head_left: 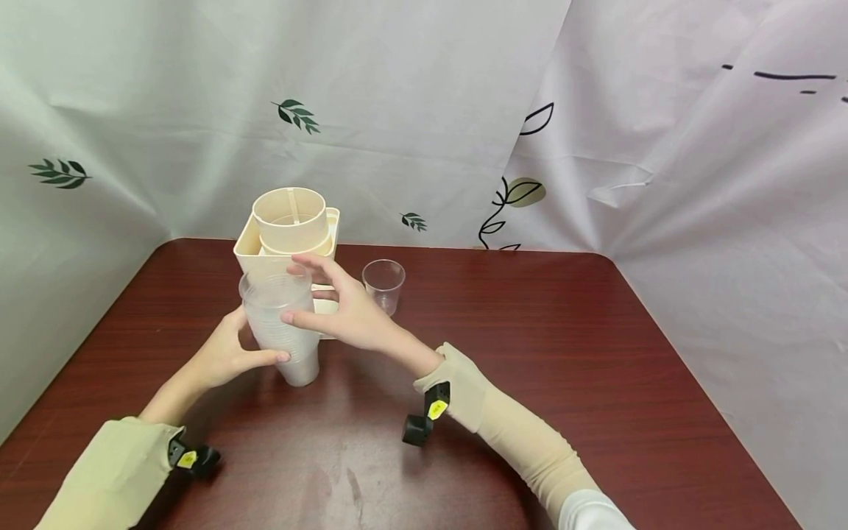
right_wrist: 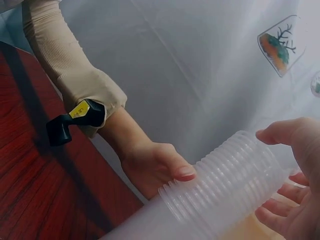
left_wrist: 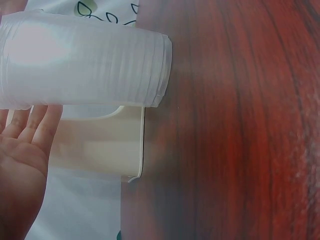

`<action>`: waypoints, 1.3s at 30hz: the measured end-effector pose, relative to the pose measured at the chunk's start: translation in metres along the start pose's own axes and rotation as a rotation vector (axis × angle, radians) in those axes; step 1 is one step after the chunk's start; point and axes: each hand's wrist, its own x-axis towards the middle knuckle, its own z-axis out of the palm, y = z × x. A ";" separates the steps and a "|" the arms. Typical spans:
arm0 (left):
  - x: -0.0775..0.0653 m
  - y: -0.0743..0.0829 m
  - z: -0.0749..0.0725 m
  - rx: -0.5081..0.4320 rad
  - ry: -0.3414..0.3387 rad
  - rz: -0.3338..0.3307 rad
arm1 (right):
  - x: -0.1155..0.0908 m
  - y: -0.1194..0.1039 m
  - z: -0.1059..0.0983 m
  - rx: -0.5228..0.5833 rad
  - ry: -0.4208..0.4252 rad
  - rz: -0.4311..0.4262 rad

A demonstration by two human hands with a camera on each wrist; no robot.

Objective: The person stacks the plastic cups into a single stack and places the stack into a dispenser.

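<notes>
A tall stack of clear plastic cups [head_left: 281,324] tilts above the table, its rims toward the top left in the head view. My left hand [head_left: 221,353] grips the stack with the thumb across its near side; its fingers are mostly hidden behind it in the head view. At the rim end, my right hand [head_left: 347,305] has its thumb and fingers spread around the uppermost cups [right_wrist: 250,155]. Whether they press on the plastic is hard to see. A single clear cup [head_left: 384,283] stands on the table just beyond the right hand.
Behind the stack stands a cream plastic holder [head_left: 250,239] with a round open tube [head_left: 291,234] on top, partly hidden by the hands and cups. The dark red wooden table [head_left: 530,338] meets a white patterned curtain [head_left: 411,110] at the back.
</notes>
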 end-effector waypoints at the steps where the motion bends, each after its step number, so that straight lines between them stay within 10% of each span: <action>1: 0.000 0.000 0.000 0.001 0.000 0.000 | 0.000 0.001 0.000 -0.004 -0.002 -0.001; 39: 0.000 0.001 0.000 -0.002 -0.003 0.012 | -0.006 0.006 0.002 -0.059 -0.018 -0.021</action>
